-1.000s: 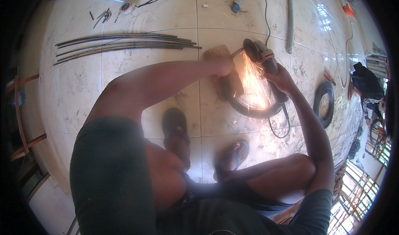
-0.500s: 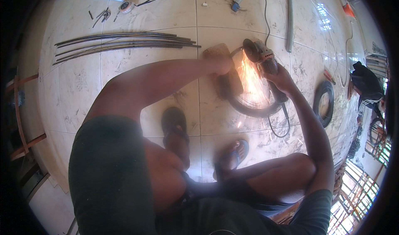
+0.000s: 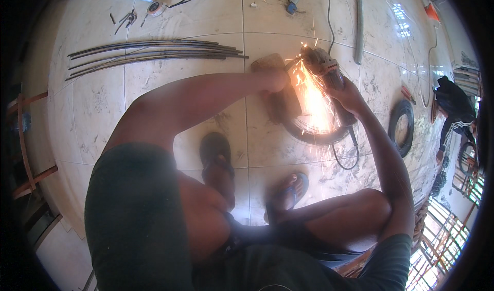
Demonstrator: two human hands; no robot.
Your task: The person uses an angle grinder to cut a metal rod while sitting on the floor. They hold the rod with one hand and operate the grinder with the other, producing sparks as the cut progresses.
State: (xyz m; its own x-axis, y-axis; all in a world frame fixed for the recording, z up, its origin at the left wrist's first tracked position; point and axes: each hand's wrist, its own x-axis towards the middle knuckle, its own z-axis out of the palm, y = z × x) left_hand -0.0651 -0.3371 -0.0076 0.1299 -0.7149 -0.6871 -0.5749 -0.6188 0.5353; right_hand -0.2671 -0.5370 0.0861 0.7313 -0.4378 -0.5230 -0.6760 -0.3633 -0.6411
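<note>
My right hand (image 3: 348,94) is wrapped round the body of an angle grinder (image 3: 333,77), its head pointing away from me. Bright sparks (image 3: 315,103) pour from its disc toward me and some fly up at the far side. My left hand (image 3: 278,79) is closed just left of the disc; what it grips is hidden by blur and glare. Beside that hand lies a reddish-brown block (image 3: 267,63), partly covered. Below the sparks a dark ring-shaped coil (image 3: 314,137) lies on the tiles, its upper part hidden by glare.
Several thin metal rods (image 3: 154,52) lie at the left, with a tape measure (image 3: 156,7) beyond. A grey tube (image 3: 358,26) and the grinder's cord (image 3: 331,29) are at the far side. A black coil (image 3: 401,128) lies at right, and another person (image 3: 455,106) is at the right edge.
The sparks are brighter and now also spray upward around the disc. The grinder head has shifted very slightly. At the right edge, the other person's arm now reaches down.
</note>
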